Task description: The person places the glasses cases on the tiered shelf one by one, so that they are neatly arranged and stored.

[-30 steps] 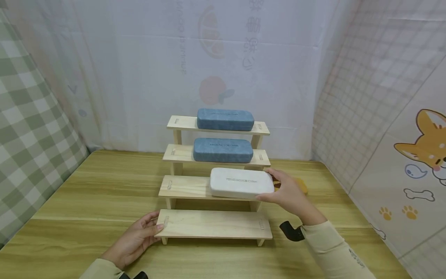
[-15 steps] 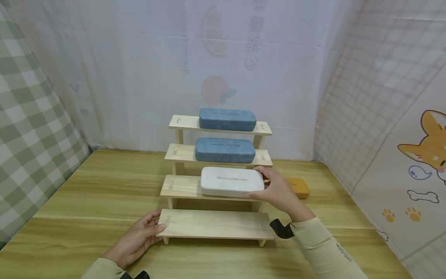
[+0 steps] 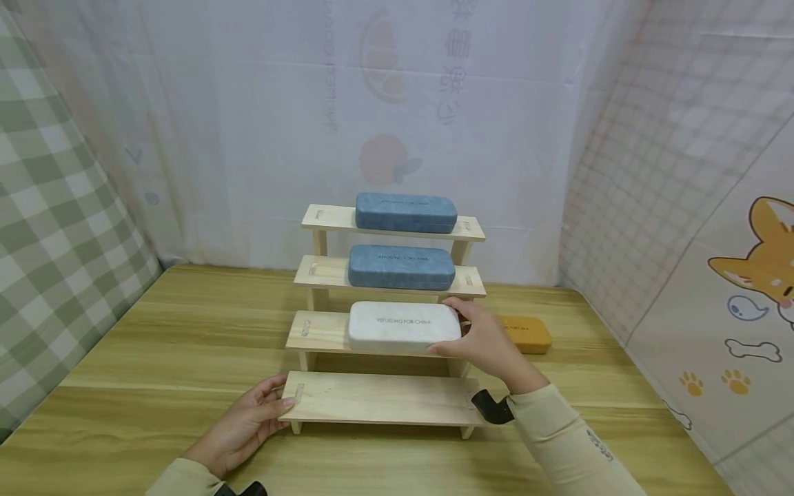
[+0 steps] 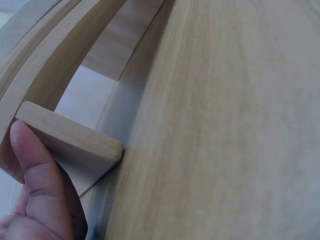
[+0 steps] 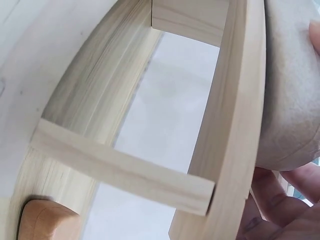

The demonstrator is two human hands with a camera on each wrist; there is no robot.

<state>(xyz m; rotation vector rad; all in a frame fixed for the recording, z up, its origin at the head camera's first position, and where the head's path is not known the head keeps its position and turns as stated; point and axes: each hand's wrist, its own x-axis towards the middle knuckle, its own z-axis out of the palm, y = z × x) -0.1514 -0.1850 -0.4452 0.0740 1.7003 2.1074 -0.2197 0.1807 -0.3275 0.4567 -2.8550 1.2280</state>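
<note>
A white glasses case [image 3: 403,327] lettered "REFUELING FOR CHINA" lies on the third step down of a wooden tiered rack [image 3: 384,398]. My right hand [image 3: 486,342] grips its right end, thumb at the front and fingers behind. In the right wrist view the case [image 5: 292,85] rests against the shelf board, with fingers [image 5: 280,200] curled under its end. My left hand [image 3: 251,421] holds the left end of the lowest step, thumb on top. Up close, the left wrist view has the thumb [image 4: 37,170] against the board and its leg. Blue glasses cases [image 3: 406,212] sit on the two upper steps.
An orange case [image 3: 527,335] lies on the wooden table [image 3: 155,358] right of the rack, partly behind my right hand. A pale printed cloth [image 3: 248,158] hangs behind. A green checked cloth [image 3: 62,227] borders the left, a dog-print sheet [image 3: 713,310] the right.
The white case has slid left along the third step with my right hand and settled lower, about centred. More of the orange case shows. My left hand stays on the lowest step.
</note>
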